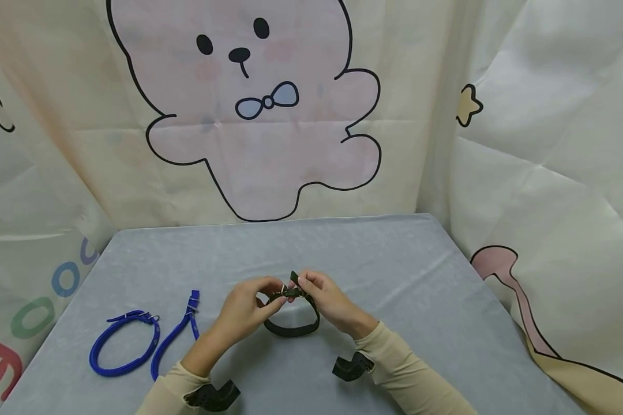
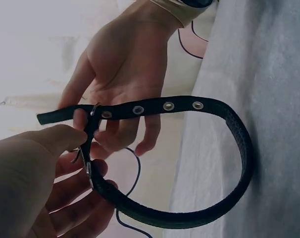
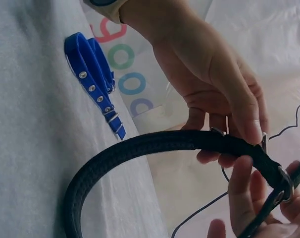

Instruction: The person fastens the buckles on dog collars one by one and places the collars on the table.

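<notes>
A dark collar (image 1: 291, 332) with metal eyelets is held in a loop above the table between both hands. My left hand (image 1: 244, 309) pinches its buckle end. On the other side, my right hand (image 1: 336, 305) holds the strap near its tip. In the left wrist view, the strap tip (image 2: 53, 116) sticks out past a metal ring (image 2: 95, 109), and several eyelets (image 2: 168, 106) line the band. Metal fittings (image 3: 287, 184) show close to the fingers in the right wrist view. Fingers partly hide the buckle, so whether the pin sits in an eyelet cannot be told.
Left of my hands, a round blue collar (image 1: 116, 373) lies on the grey-blue table cover (image 1: 394, 271). A second blue collar (image 1: 172, 335) lies beside it, partly behind my left forearm. Printed curtains (image 1: 311, 155) surround the table at the back and sides.
</notes>
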`<state>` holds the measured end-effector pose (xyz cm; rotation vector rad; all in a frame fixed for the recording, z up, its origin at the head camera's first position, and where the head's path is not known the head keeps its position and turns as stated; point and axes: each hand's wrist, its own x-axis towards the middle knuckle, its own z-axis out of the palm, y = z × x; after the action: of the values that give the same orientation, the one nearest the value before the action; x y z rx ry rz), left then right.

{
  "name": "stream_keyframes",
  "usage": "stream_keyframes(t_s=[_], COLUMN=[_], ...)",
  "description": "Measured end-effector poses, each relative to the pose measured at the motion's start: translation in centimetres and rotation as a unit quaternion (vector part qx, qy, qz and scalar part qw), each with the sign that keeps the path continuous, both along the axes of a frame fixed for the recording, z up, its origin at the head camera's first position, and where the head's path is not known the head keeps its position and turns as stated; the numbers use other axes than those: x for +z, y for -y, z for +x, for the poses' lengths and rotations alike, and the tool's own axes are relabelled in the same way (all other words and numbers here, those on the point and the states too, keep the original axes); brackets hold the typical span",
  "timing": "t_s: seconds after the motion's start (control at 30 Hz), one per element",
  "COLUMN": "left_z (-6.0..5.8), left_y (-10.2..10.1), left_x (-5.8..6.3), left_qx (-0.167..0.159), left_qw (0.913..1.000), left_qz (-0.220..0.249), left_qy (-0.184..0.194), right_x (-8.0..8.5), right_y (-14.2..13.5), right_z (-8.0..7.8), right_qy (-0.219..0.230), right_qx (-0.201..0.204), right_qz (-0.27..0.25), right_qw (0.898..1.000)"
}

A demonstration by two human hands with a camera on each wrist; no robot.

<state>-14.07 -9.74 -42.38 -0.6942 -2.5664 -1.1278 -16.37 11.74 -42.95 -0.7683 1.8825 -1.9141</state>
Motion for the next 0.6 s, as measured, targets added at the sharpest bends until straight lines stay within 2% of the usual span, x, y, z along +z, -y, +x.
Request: stream_keyframes(t_s=[0.2,0.33,0.5,0.6], left_z=[0.31,0.41,0.50,0.47], left_y=[-0.15,-0.15,-0.25,-0.25], left_x=[-0.07,-0.12,-0.10,-0.07], left_qx=[0.040,0.054,0.038,0.019], left_qw=[0.9966,0.9935,0.9903,0.9905], left_qz=[-0.030,-0.043,-0.051,-0.054], left_qy=[-0.065,-0.091,-0.123,-0.125], right_x=[-0.20,-0.33,-0.70,-0.89], right_y=[0.33,0.58,0.92,1.02], right_z=[0.25,0.43,0.48,0.35], right_qy=[0.026,0.034,0.049,0.051], right_qx=[-0.018,-0.020,-0.034,-0.038], right_qz=[0.021,0.024,0.000,-0.021], right_qw=[0.999,0.999,0.998,0.998])
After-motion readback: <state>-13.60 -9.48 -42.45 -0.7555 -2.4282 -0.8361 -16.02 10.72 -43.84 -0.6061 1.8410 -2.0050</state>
